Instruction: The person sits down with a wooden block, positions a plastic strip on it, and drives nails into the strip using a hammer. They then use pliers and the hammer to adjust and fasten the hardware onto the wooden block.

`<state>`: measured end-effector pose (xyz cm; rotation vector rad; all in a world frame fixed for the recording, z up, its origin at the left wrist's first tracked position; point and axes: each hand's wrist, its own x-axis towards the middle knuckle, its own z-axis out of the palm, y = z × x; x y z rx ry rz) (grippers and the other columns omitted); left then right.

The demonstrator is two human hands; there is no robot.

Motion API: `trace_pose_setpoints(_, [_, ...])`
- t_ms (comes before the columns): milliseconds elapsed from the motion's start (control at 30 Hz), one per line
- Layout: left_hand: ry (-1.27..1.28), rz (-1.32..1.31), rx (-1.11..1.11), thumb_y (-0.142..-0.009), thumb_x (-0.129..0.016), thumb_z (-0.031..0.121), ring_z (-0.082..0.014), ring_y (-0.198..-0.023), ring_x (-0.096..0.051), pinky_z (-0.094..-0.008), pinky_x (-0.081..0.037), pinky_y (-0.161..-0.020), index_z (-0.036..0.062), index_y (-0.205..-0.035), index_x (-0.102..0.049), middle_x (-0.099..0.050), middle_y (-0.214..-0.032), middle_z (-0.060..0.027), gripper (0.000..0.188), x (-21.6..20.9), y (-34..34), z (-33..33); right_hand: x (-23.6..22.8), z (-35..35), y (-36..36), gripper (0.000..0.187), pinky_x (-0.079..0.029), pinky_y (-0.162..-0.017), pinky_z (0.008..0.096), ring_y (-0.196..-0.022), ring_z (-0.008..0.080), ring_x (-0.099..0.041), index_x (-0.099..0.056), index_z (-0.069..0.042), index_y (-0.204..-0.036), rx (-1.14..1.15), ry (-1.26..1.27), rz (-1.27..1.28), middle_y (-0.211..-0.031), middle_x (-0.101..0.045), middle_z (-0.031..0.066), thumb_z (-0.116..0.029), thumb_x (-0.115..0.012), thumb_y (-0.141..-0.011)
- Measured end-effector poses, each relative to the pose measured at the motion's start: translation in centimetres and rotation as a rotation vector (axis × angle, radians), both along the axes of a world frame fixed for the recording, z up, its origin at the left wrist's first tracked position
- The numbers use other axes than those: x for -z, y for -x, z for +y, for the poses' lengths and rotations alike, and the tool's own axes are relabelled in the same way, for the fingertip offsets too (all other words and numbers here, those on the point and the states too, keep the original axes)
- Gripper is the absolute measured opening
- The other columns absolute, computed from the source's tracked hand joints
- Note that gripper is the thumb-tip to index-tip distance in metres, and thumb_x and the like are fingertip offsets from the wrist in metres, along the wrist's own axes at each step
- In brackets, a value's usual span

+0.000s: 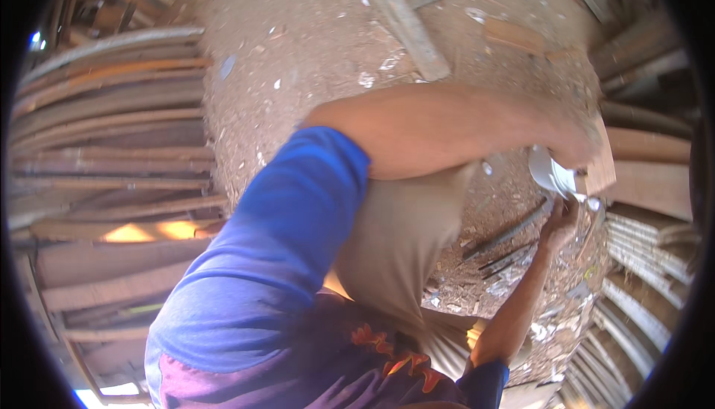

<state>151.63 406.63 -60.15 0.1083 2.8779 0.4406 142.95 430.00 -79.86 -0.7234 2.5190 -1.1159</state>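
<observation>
Fingers of the right hand (560, 224) touch a white, rounded container (547, 171) just beyond; left hand (575, 141) blurred, both grips unclear; steady support should help.

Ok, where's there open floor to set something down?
Best patch: dirt floor between the left-side boards and the angled grey beam, beyond the left forearm; only small scraps there. Crowded: around both hands, with the white container, dark strips and right-side boards.
</observation>
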Motion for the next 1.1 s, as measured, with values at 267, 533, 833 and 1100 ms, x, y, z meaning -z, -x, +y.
trace_pose_setpoints(267, [0.001, 0.204, -0.098, -0.084, -0.069, 0.017, -0.0337, -0.096, -0.075, -0.0473, -0.06, -0.079, 0.0067, -0.102, -0.079, -0.078, -0.103, -0.0125, 0.023, -4.6, 0.0, 1.8, -2.0, 0.1, 5.4, 0.043, -0.049, -0.084, 0.0526, -0.098, 0.0381, -0.062, -0.069, 0.004, -0.124, -0.046, -0.187, 0.454, -0.107, -0.065, 0.024, -0.033, -0.06, -0.104])
trace_pose_setpoints(533, [-0.112, 0.082, -0.143, -0.079, -0.069, 0.007, -0.0359, -0.105, -0.072, -0.0551, -0.057, -0.077, 0.0068, -0.116, -0.077, -0.075, -0.112, -0.0178, 0.037, -3.5, 1.0, 0.4, -3.8, -1.8, 7.7, 0.044, -0.048, -0.082, 0.054, -0.098, 0.0431, -0.062, -0.067, 0.006, -0.122, -0.138, -0.135, 0.63, -0.106, -0.066, 0.0271, -0.033, -0.057, -0.104])
trace_pose_setpoints(833, [-0.08, 0.194, -0.186, -0.084, -0.074, 0.022, -0.0327, -0.104, -0.072, -0.0472, -0.059, -0.085, 0.0095, -0.11, -0.08, -0.077, -0.106, -0.0143, 0.029, -1.9, 0.2, 0.2, -4.4, -2.9, 9.0, 0.044, -0.049, -0.086, 0.0525, -0.097, 0.0431, -0.065, -0.065, 0.007, -0.122, -0.198, -0.179, 0.492, -0.105, -0.069, 0.0262, -0.033, -0.052, -0.107])
trace_pose_setpoints(1100, [-0.182, 0.133, -0.198, -0.084, -0.073, 0.022, -0.0332, -0.104, -0.072, -0.0477, -0.059, -0.085, 0.0097, -0.109, -0.08, -0.077, -0.106, -0.0145, 0.029, -0.3, -4.8, -1.2, -2.9, -2.3, 10.8, 0.052, -0.055, -0.083, 0.0472, -0.098, 0.0355, -0.072, -0.055, -0.003, -0.147, -0.116, -0.069, 0.386, -0.116, -0.073, 0.0228, -0.036, -0.047, -0.107])
